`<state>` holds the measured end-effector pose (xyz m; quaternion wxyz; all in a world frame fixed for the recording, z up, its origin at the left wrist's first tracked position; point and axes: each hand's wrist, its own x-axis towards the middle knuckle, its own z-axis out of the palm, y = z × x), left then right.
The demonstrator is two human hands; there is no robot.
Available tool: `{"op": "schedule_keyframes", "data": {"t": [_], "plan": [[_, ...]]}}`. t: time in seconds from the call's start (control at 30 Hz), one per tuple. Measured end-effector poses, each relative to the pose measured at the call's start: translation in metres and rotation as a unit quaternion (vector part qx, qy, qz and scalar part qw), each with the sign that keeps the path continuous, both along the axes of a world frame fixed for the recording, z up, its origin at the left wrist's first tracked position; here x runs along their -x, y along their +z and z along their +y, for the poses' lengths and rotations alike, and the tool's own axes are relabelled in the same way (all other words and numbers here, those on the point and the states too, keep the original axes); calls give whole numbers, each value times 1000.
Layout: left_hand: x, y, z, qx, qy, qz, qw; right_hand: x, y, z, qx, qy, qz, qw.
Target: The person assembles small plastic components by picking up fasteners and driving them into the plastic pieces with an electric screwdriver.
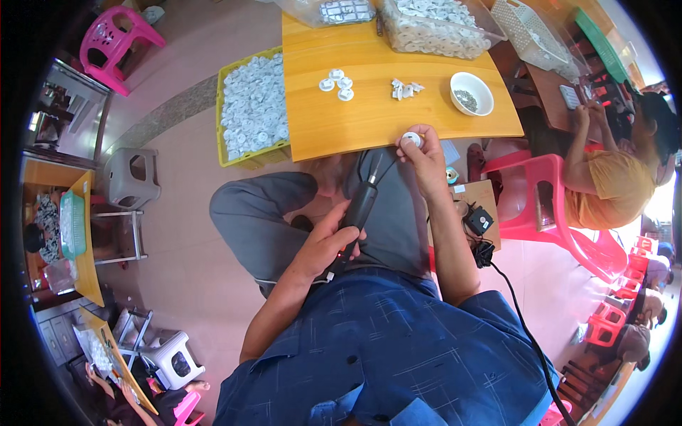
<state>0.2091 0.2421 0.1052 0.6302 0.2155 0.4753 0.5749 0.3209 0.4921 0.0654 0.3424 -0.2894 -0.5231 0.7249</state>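
Note:
My left hand (pixel 329 240) is wrapped round a black electric screwdriver (pixel 361 209) above my lap, its metal bit pointing up toward the table edge. Between the thumb and fingers of my right hand (pixel 425 157), a small round white plastic part (pixel 411 139) is pinched at the table's near edge. On the yellow wooden table (pixel 320 131) lies a small group of similar round white parts (pixel 344 83). Right of them sits a little heap of small white plastic pieces (pixel 406 89). A white bowl (pixel 486 98) holds small metal screws (pixel 465 99).
A yellow crate (pixel 222 135) full of white parts stands left of the table. At the back is a clear bin (pixel 433 46) of white parts. A black cable (pixel 522 312) runs down my right side. A co-worker in an orange shirt (pixel 612 183) sits at right.

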Motion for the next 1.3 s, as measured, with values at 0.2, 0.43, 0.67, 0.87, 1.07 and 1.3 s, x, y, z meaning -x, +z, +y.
{"op": "schedule_keyframes", "data": {"t": [0.2,0.43,0.67,0.87,1.07,1.3], "plan": [[0,0,-1,-15,5,10,1000,0,-4,-5,-59,14,-67,996],[-1,-2,-1,-11,13,4,1000,7,-2,-15,-56,7,-135,989],[-1,-5,0,-2,11,7,1000,8,-8,-20,-61,19,-76,995],[-1,-7,2,4,11,8,1000,6,-18,-15,-121,36,-138,982],[0,-8,4,13,13,9,1000,6,-25,-14,-153,26,-161,975],[-1,-7,5,25,14,4,1000,7,-21,-17,-128,19,-140,982]]}}
